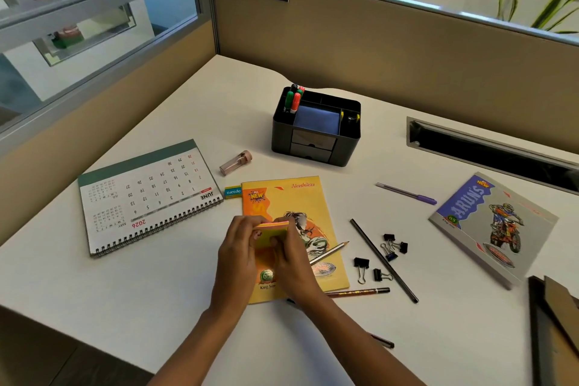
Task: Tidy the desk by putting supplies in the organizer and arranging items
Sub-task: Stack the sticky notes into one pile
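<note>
- A small stack of yellow and pink sticky notes (272, 229) is gripped by both hands: the left hand (235, 249) is curled round its left edge and the right hand (293, 263) round its right.
- The stack is held over a yellow illustrated notebook (294, 197), which lies flat on the white table (188, 291).
- A black plastic organizer (316, 147) is seen farther back, with capped markers (293, 100) in its left compartment and a blue pad (316, 121) in the middle.
- A spiral-bound desk calendar (147, 194) is laid flat to the left.
- Black binder clips (394, 246) and a long black pencil (383, 260) are scattered to the right.
</note>
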`<state>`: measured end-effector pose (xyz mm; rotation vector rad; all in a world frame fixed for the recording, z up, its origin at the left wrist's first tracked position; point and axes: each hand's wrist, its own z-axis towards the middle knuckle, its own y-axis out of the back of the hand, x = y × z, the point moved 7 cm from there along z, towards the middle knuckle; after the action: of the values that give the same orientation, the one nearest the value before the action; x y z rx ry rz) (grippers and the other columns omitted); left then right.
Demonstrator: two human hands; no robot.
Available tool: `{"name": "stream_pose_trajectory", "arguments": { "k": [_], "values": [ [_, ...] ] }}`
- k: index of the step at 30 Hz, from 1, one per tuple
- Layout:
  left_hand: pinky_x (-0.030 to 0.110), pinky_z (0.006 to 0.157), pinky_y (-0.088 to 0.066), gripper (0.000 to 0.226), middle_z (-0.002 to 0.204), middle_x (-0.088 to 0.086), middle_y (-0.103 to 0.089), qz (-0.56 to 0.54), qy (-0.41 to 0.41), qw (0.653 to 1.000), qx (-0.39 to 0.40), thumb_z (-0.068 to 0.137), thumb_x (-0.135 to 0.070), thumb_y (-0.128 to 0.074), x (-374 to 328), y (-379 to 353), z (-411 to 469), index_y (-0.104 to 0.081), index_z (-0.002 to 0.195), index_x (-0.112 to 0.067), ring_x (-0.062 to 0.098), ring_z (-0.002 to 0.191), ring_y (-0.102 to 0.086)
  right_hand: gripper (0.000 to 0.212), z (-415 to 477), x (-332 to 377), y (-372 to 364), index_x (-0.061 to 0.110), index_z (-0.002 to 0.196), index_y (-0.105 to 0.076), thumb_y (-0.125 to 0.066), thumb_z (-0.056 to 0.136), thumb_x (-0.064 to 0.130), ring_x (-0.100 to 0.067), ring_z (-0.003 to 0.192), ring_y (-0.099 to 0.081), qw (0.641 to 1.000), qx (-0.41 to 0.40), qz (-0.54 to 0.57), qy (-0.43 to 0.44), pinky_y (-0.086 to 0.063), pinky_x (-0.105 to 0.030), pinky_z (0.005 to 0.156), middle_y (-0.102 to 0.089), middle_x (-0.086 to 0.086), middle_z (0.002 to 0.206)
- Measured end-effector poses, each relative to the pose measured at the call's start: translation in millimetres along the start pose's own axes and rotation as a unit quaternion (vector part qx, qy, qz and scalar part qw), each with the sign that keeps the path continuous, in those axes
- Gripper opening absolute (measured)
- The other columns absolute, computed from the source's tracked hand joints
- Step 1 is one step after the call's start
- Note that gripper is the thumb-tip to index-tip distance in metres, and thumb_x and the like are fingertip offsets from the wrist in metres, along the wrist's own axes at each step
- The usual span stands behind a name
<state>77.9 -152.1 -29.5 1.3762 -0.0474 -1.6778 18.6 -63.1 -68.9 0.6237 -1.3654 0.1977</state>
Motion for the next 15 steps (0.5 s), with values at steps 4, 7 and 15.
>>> {"name": "stream_pose_trajectory", "arguments": {
  "k": [4, 7, 15],
  "values": [
    [0.011, 0.073, -0.042, 0.018, 0.099, 0.009, -0.065, 0.021, 0.016, 0.999, -0.027, 0.09, 0.003, -0.052, 7, 7, 12, -0.061, 0.102, -0.008, 0.011, 0.087, -0.055, 0.016, 1, -3, 0, 0.012, 0.109, -0.045, -0.044, 0.095, 0.004, -0.014, 0.092, -0.056, 1.0, 0.001, -0.001, -0.022, -0.048, -0.026, 0.073, -0.058, -0.004, 0.104],
    [0.02, 0.066, -0.043, 0.015, 0.095, 0.003, -0.065, -0.036, 0.102, 0.992, -0.064, 0.092, -0.004, -0.052, 15, 16, 16, -0.063, 0.099, -0.01, 0.015, 0.084, -0.056, 0.009, 0, -2, 2, 0.016, 0.103, -0.048, -0.051, 0.096, 0.011, -0.009, 0.078, -0.053, 0.999, -0.002, 0.028, -0.04, -0.043, -0.022, 0.065, -0.056, 0.003, 0.092],
    [0.04, 0.078, -0.054, 0.021, 0.11, 0.01, -0.067, -0.355, 0.345, 0.866, -0.062, 0.094, -0.012, -0.052, 57, -7, 0, -0.061, 0.109, -0.024, 0.027, 0.099, -0.065, 0.04, -13, -5, -2, 0.03, 0.127, -0.05, -0.059, 0.087, 0.031, -0.014, 0.114, -0.061, 0.95, -0.005, 0.272, -0.154, -0.052, -0.037, 0.094, -0.065, 0.007, 0.122]
  ]
}}
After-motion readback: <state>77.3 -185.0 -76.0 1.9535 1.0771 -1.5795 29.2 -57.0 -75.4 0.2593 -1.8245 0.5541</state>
